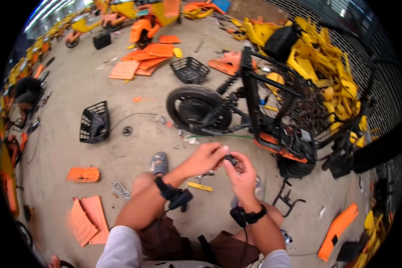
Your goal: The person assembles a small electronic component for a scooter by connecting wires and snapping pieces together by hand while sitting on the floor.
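Observation:
My left hand (pixel 204 160) and my right hand (pixel 241 175) meet in front of me, above the floor. Between their fingertips is a small black part (pixel 231 158), pinched by both; its exact kind is too small to make out. Just beyond my hands a stripped scooter frame (pixel 254 98) lies on its side, its black rear wheel (pixel 198 110) toward my left. Below my hands a tool with a yellow handle (pixel 199 186) rests on the floor.
Black baskets (pixel 95 123) and orange panels (pixel 91 219) lie about the floor. A bent black metal bracket (pixel 289 198) is near my right knee. Yellow plastic covers (pixel 326 67) are heaped at the far right. Scooters stand at the back left, where another person (pixel 27 96) crouches.

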### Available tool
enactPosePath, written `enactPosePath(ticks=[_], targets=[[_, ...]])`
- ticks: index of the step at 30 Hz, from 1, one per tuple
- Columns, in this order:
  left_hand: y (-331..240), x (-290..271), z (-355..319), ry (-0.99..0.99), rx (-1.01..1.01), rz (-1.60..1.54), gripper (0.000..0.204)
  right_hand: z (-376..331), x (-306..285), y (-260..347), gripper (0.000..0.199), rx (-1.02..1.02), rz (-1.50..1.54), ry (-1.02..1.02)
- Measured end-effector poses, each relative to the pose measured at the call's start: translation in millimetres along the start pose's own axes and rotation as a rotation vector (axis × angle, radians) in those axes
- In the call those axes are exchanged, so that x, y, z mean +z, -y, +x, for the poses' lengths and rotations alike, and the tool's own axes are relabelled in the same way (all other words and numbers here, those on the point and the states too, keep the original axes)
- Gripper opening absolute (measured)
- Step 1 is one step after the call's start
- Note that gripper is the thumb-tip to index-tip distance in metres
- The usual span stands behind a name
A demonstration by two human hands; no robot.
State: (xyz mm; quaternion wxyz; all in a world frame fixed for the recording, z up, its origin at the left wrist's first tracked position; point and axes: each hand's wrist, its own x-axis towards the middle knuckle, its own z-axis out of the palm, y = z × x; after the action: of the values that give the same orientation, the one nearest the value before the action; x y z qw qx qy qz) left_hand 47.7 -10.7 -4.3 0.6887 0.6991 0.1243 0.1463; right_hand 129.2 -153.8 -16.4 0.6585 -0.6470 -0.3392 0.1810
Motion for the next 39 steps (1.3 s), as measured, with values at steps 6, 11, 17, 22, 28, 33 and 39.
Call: enactPosePath(ticks=[6,11,17,22,28,33,39], targets=[[5.2,8.0,3.0,-0.001,0.021,-0.068,0.036,0.1,-6.9,1.7,0.032,-0.057,-0.149,-0.047],[-2.6,0.7,-6.3,-0.02,-0.023,-0.002,0.035,-5.4,4.1,-4.4,0.03,-0.075,-0.112,-0.131],[-3.4,-12.5,-18.6,-0.043,-0.071,-0.022,0.034,-1.1,18.4,-3.3,0.028,-0.21,-0.148,-0.079],[0.2,-26.5,-32.0,-0.115,-0.04,-0.108,0.03,4.8,35.9,-1.0,0.029,-0.19,-0.084,-0.023],[-2.9,-35.7,-37.2,-0.197,-0.015,-0.182,0.027,14.1,46.5,2.0,0.029,-0.101,-0.003,0.021],[-5.5,-35.0,-34.5,-0.207,0.022,-0.22,0.024,15.6,39.8,3.4,0.028,-0.092,-0.025,0.076],[-8.3,-25.3,-30.5,-0.193,0.059,-0.222,0.022,13.6,23.5,11.6,0.028,-0.037,-0.008,0.12]])
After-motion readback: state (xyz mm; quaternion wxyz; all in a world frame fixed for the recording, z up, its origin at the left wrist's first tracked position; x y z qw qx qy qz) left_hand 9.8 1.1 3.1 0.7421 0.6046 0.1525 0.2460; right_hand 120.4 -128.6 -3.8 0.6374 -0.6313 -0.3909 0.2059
